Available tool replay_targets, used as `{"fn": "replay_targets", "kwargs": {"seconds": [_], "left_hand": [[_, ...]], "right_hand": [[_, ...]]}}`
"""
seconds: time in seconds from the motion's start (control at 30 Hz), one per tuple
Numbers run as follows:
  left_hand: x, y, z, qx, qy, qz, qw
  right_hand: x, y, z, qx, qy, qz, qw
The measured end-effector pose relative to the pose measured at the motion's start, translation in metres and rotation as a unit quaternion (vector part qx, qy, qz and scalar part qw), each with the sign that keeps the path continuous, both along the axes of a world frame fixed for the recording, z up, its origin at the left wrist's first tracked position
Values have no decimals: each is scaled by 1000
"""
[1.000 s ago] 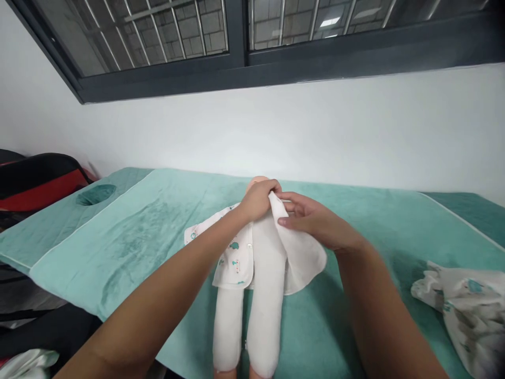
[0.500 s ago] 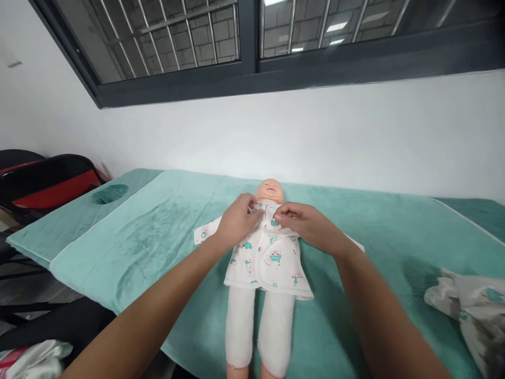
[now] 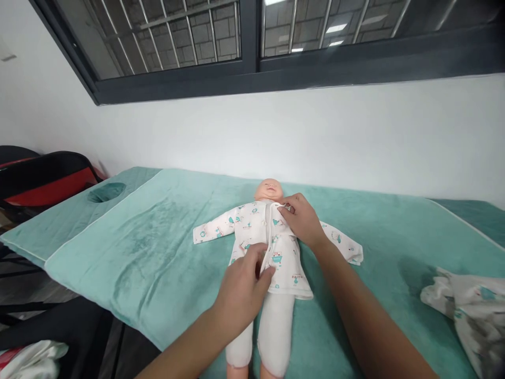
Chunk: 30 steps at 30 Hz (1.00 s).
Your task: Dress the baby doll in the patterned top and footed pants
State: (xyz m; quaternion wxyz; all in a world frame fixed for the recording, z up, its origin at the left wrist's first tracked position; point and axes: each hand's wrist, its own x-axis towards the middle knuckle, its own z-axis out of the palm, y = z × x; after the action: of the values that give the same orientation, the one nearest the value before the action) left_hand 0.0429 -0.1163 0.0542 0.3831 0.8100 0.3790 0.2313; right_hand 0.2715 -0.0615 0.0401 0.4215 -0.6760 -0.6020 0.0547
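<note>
A baby doll lies on its back, its head toward the wall and its legs toward me. It wears a white baby shirt printed with small teal figures; both sleeves are spread outward. White leggings cover its legs down to the ankles. My right hand pinches the shirt's front edge near the collar. Lower down, my left hand has its thumb and fingers closed around the same front edge at belly height. The cloth between its fingertips is partly hidden.
The doll rests on a teal padded bed with a round hole at the left. Crumpled printed cloth lies at the right. Black-and-red chairs stand at the left. A white wall rises behind.
My left hand has moved from the doll's upper chest down to belly height along the shirt front. My right hand has shifted slightly up toward the collar. The shirt's front edge now stands raised.
</note>
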Motion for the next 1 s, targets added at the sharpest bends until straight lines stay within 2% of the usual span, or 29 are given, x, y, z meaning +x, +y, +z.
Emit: {"fn": "replay_targets", "kwargs": {"seconds": [0.13,0.2,0.3,0.37,0.43,0.5,0.57,0.67,0.73,0.83,0.9,1.0], "left_hand": [[-5,-8,6,-113,-26,-11,993],[-10,-12,9,-134,-15,-29,990],[-21,-16,3,-83,-22,-42,995],[-31,-15,-9,-15,-46,-19,999],[-39,-9,-23,47,-77,38,995],[-46,2,-37,52,-107,114,986],[-49,14,-46,-35,-135,155,978],[-50,29,-48,-188,-146,123,963],[-48,34,-44,-224,-136,87,961],[-42,36,-37,-231,-144,51,961],[-33,39,-35,-216,-170,43,960],[-17,48,-38,-160,-207,46,964]], "right_hand": [[-7,14,7,-10,-23,-35,999],[-13,21,8,-20,-32,-60,998],[-21,22,5,11,-36,-71,997],[-26,13,2,34,-20,-27,999],[-33,-4,-2,38,7,34,999],[-44,-27,-7,31,27,74,996],[-57,-54,-15,25,35,96,994],[-75,-97,-32,35,91,120,988],[-83,-124,-46,56,170,81,981],[-86,-150,-61,61,222,-41,972],[-86,-154,-64,39,209,-76,974],[-84,-142,-57,31,227,-92,969]]}}
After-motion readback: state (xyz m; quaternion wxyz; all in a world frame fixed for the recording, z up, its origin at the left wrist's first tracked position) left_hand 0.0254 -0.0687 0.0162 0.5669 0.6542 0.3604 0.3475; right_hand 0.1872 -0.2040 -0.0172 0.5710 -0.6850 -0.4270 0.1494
